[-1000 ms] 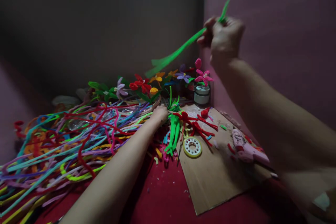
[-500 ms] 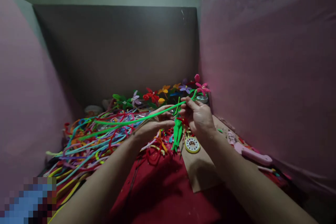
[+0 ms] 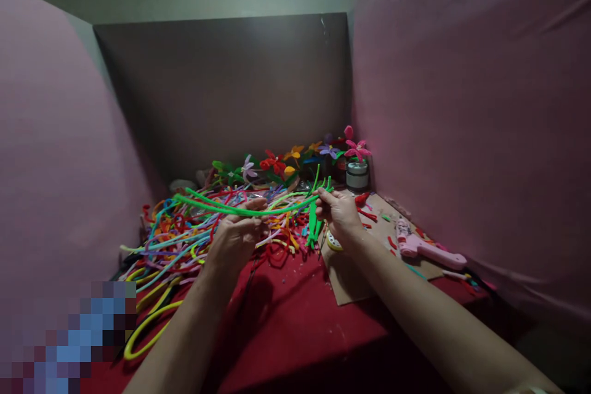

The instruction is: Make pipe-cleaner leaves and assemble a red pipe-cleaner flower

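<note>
Long bright green pipe cleaners (image 3: 277, 212) stretch across in front of me, bowed slightly, their free ends spread to the left. My right hand (image 3: 341, 217) pinches their right end between thumb and fingers. Beneath their middle is my left hand (image 3: 237, 231), fingers stretched out and apart, with the stems crossing over it rather than gripped. Just left of my right hand, a bundle of green leaf-like pipe-cleaner pieces (image 3: 314, 226) lies on the table, partly covered by the fingers.
Loose coloured pipe cleaners (image 3: 180, 246) pile up at left. Finished pipe-cleaner flowers (image 3: 273, 163) line the back, near a jar (image 3: 357, 177). At right, a pink glue gun (image 3: 429, 250) lies by cardboard (image 3: 346, 283) and a yellow-rimmed tape roll (image 3: 333, 242). The red tablecloth (image 3: 295, 314) shows in front.
My left hand has moved left and a little down along the green stems. My right hand has shifted slightly down and left, and the stems hang more level. The view has shifted slightly.
</note>
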Motion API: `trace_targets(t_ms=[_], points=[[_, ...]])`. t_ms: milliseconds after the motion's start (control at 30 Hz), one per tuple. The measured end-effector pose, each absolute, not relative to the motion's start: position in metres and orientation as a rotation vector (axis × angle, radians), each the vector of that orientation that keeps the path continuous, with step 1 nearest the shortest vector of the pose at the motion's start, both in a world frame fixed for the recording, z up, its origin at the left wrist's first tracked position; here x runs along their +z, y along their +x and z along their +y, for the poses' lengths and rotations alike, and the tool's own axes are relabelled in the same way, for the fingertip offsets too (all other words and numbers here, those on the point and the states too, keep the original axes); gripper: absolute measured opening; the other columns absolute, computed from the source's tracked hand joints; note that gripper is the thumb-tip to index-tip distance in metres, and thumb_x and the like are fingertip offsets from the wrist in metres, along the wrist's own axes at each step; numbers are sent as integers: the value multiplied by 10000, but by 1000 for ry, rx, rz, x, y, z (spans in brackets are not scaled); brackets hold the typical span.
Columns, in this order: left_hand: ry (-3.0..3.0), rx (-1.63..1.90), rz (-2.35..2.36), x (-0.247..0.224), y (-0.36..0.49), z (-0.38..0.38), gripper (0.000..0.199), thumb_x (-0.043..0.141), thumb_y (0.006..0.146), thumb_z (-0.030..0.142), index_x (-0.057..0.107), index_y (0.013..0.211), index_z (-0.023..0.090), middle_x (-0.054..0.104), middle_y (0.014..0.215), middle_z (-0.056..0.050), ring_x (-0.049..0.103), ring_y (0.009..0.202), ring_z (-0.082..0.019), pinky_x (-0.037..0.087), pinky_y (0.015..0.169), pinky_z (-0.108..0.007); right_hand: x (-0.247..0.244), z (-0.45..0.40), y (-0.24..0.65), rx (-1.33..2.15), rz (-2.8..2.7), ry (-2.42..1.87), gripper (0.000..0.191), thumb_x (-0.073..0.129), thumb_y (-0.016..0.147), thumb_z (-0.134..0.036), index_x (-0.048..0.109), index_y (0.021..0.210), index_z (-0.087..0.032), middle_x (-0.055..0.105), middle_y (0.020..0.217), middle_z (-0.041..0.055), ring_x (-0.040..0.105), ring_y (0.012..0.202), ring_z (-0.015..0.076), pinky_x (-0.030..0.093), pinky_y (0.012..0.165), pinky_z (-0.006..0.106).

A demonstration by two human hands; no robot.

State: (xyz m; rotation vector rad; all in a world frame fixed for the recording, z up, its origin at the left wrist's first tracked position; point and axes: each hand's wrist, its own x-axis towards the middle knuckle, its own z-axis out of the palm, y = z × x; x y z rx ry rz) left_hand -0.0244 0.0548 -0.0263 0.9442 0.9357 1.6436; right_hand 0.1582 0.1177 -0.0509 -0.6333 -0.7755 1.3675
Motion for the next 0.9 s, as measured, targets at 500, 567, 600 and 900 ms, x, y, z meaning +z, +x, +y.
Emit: trace_targets(t_ms=[500,567,600,900], points=[[603,1703,799,-55,-38,75,47,602,659,128,632,686,103,541,566,13,472,447,-63,389,429,-198,-70,127,158,1472,-701,-517,162,666,616,-230,638,760,-162,545,552,-39,467,406,55,346,369,175],[576,1714,805,-55,-39,75,37,590,668,124,623,674,108,531,558,19,458,431,-57,369,411,-187,-73,129,157,1525,-659,-479,120,647,637,-220,638,746,-169,570,561,-25,489,424,73,376,391,194],[570,1715,812,-55,-40,75,32,590,668,125,618,666,109,527,553,20,453,425,-57,358,400,-184,-74,129,157,1542,-647,-462,103,638,648,-218,637,739,-171,584,572,-18,498,430,80,386,399,202],[562,1679,877,-55,-41,75,104,534,708,121,609,638,101,495,516,8,449,423,-60,379,393,-173,-75,127,164,1548,-736,-507,125,619,689,-273,611,748,-163,638,674,9,531,456,80,379,387,189]])
